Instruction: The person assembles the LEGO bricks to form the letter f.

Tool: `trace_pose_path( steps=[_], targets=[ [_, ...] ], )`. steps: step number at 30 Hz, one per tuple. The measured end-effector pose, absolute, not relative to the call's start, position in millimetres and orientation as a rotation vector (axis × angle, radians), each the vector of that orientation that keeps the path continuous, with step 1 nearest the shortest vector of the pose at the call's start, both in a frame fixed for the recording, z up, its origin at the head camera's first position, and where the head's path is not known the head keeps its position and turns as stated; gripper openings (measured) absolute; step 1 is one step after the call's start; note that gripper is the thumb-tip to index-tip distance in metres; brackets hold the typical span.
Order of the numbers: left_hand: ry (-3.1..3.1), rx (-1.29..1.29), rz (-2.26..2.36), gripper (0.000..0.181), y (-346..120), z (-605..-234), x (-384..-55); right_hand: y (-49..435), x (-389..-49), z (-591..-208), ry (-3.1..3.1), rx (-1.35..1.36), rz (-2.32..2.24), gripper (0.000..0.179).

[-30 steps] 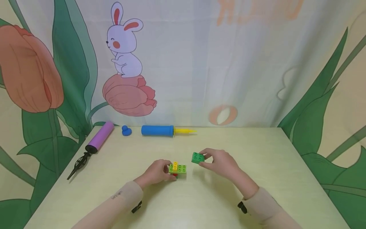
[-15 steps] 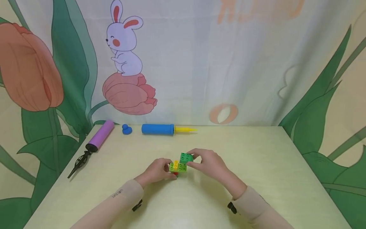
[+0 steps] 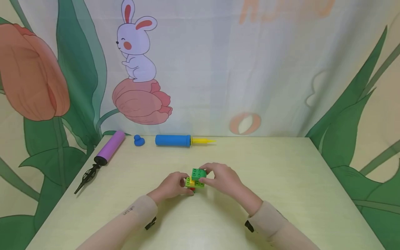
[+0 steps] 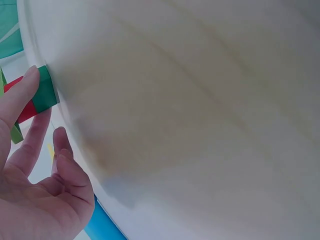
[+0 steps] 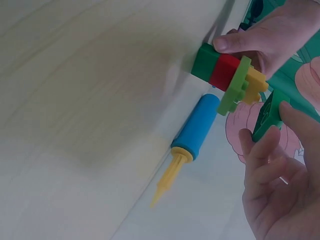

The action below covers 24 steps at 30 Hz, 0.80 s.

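My left hand point(image 3: 171, 185) grips a small stack of toy building bricks by its lower part. In the right wrist view that stack has a dark green brick point(image 5: 204, 62) at the bottom, a red brick point(image 5: 225, 71), a light green plate point(image 5: 235, 89) and a yellow brick point(image 5: 256, 86) on top. Thumb and fingers of my right hand point(image 3: 223, 177) pinch a green brick point(image 3: 198, 174), studs up. It is held over the plate and yellow brick, overlapping them in the head view; the right wrist view shows a small gap between.
Along the table's back edge lie a blue hand pump point(image 3: 173, 140) with a yellow nozzle and a small blue knobbed piece point(image 3: 139, 140). A purple and black pump point(image 3: 110, 147) lies at the left. Behind the table point(image 3: 281, 166) hangs a printed curtain point(image 3: 203, 69).
My right hand has moved left with the green brick, from beside the stack to over its yellow brick. The left hand keeps its grip on the stack in nearly the same place.
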<state>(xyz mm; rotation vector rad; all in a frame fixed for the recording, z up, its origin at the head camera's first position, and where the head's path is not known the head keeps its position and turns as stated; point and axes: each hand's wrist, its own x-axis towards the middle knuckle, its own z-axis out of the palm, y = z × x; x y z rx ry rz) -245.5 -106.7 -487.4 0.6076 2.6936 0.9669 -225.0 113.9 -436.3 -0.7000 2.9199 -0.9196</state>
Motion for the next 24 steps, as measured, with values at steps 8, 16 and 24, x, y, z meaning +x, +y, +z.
trace_pose_path(
  steps=[8,16,24],
  targets=[
    [2.706,0.616,0.959,0.038,-105.5,-487.1,-244.3,108.9,-224.7,-441.5,2.911,-0.681,-0.89,0.036],
    [2.707,0.622,0.968,0.035,-105.8,-488.0,-245.9,107.6,-225.7,-441.9,2.923,-0.693,-0.874,0.035],
    [2.711,0.648,0.964,0.034,-106.3,-491.1,-246.9,105.9,-225.5,-443.4,2.914,-0.689,-0.868,0.033]
  ],
)
